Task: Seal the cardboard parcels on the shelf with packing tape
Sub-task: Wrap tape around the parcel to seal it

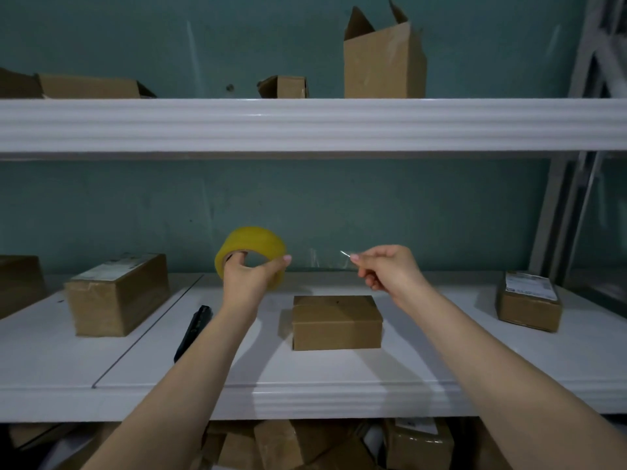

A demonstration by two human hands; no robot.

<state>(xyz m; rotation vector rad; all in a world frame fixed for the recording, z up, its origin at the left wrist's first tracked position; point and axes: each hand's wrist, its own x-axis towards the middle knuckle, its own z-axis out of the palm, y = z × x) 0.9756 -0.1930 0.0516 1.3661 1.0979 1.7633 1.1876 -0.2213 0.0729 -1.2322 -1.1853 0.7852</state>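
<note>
Grips yellow packing-tape roll [251,246] in left hand [249,278]. Pinches its clear end [343,254] in right hand [386,270], taut above brown cardboard parcel [336,323] for sealing.

Both bare forearms reached forward and upward, the hands raised level with each other and held apart. The left hand [249,278] gripped the tape roll [254,240], one digit hooked into its core and another stretched across its outer face. The right hand [388,269] pinched the tape end [344,254] at its fingertips, remaining fingers curled under.
</note>
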